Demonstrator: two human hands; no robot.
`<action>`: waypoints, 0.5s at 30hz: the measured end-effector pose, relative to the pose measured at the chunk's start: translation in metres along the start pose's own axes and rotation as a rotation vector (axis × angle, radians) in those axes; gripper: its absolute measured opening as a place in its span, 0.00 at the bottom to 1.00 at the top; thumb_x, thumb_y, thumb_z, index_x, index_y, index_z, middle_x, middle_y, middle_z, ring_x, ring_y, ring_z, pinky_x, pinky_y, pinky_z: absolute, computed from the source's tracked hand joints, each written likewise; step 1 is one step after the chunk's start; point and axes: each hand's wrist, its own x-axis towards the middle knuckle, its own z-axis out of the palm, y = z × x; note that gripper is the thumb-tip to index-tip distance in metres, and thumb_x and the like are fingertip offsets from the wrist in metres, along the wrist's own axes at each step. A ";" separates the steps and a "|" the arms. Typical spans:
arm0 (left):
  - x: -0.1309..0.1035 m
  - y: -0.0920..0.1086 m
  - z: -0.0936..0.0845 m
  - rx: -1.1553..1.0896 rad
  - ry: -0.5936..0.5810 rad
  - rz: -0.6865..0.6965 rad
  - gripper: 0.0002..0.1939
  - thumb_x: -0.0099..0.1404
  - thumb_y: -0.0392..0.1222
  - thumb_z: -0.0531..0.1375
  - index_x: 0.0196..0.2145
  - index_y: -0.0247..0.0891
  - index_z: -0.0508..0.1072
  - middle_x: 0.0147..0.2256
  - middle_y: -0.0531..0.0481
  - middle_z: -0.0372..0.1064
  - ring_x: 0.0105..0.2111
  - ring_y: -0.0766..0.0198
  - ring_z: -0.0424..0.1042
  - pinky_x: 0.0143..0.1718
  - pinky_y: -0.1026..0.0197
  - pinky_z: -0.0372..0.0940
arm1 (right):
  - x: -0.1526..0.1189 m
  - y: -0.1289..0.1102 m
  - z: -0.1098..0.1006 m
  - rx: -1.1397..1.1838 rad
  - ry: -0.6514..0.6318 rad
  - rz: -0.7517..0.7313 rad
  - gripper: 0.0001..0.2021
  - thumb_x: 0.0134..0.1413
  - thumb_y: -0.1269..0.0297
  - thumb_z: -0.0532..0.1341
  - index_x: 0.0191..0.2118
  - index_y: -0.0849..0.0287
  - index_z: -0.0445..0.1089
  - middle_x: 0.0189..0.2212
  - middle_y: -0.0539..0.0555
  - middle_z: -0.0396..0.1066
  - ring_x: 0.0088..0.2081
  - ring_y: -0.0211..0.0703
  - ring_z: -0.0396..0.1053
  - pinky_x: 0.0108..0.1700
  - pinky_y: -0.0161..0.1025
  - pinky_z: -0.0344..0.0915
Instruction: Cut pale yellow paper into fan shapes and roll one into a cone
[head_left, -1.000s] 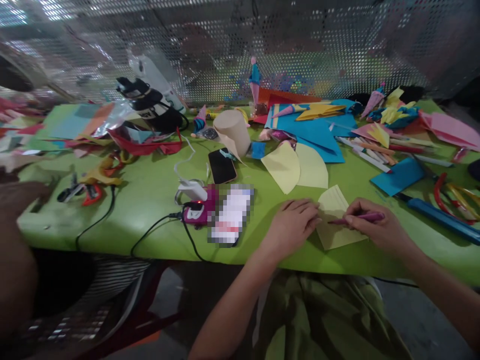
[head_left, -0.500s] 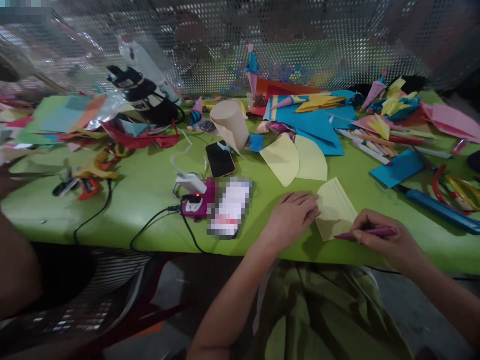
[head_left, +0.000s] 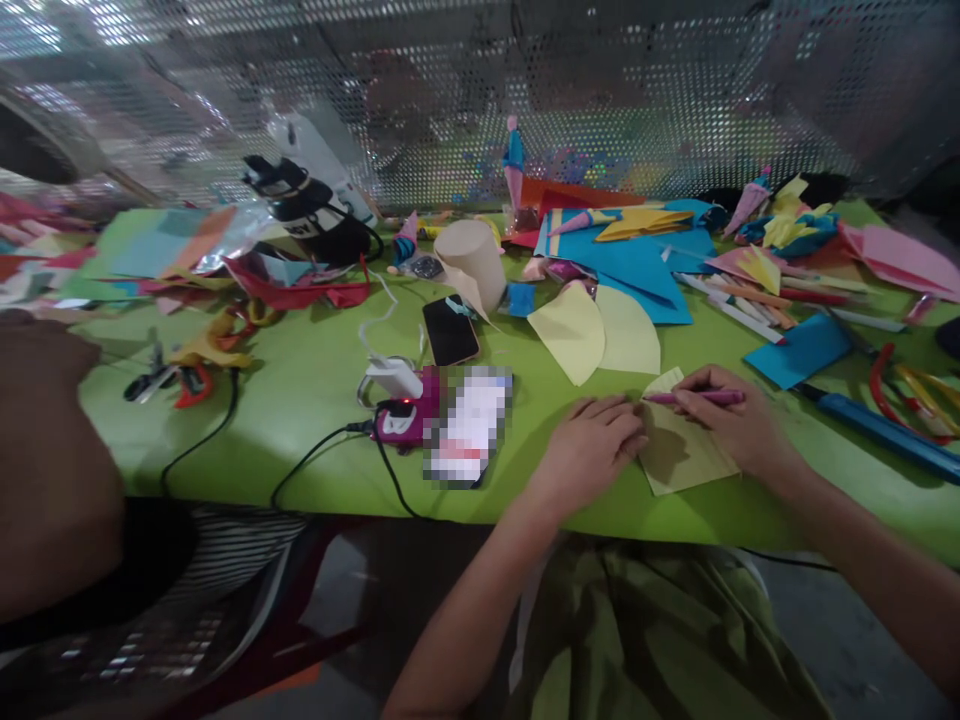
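A pale yellow piece of paper (head_left: pixel 679 465) lies on the green table near its front edge, partly covered by my right hand. My right hand (head_left: pixel 724 415) grips a pink-purple pen (head_left: pixel 709 397), its tip at the paper's upper left edge. Flat on the table, fingers stretched out, my left hand (head_left: pixel 596 445) rests with its fingertips at the paper's left side. Just beyond are two fan-shaped yellow paper pieces, the left one (head_left: pixel 571 332) overlapping the right one (head_left: pixel 628 330).
Left of my hands lie a lit phone (head_left: pixel 471 425), a purple power adapter (head_left: pixel 409 420) with cables and a dark phone (head_left: pixel 450 332). A blue cutter (head_left: pixel 889 435) and scissors (head_left: pixel 911 395) lie right. Behind are coloured papers (head_left: pixel 637 255) and a tape roll (head_left: pixel 472 262). Another person's arm (head_left: pixel 52 450) is far left.
My right hand and the pen have moved up and left, from the paper's lower edge to its upper left. The paper has been turned. My view has shifted slightly.
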 end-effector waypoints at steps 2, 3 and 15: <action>-0.001 0.000 0.001 0.006 0.015 0.013 0.15 0.78 0.48 0.50 0.48 0.43 0.74 0.60 0.51 0.72 0.63 0.58 0.66 0.66 0.50 0.58 | -0.001 0.002 0.000 0.005 -0.011 0.008 0.13 0.57 0.49 0.67 0.34 0.53 0.73 0.30 0.52 0.77 0.35 0.47 0.74 0.35 0.41 0.67; -0.001 0.000 0.001 0.010 0.021 0.018 0.15 0.78 0.48 0.50 0.48 0.42 0.74 0.59 0.51 0.72 0.62 0.58 0.67 0.65 0.50 0.59 | -0.001 0.002 0.000 0.006 -0.014 0.011 0.12 0.57 0.50 0.67 0.34 0.54 0.73 0.30 0.52 0.77 0.36 0.47 0.74 0.35 0.41 0.67; -0.001 0.000 0.000 0.007 0.023 0.011 0.15 0.78 0.48 0.50 0.48 0.42 0.74 0.59 0.52 0.73 0.62 0.58 0.67 0.64 0.50 0.59 | -0.003 -0.008 -0.002 -0.091 -0.026 0.005 0.07 0.55 0.59 0.65 0.29 0.53 0.71 0.25 0.48 0.70 0.29 0.41 0.65 0.31 0.39 0.60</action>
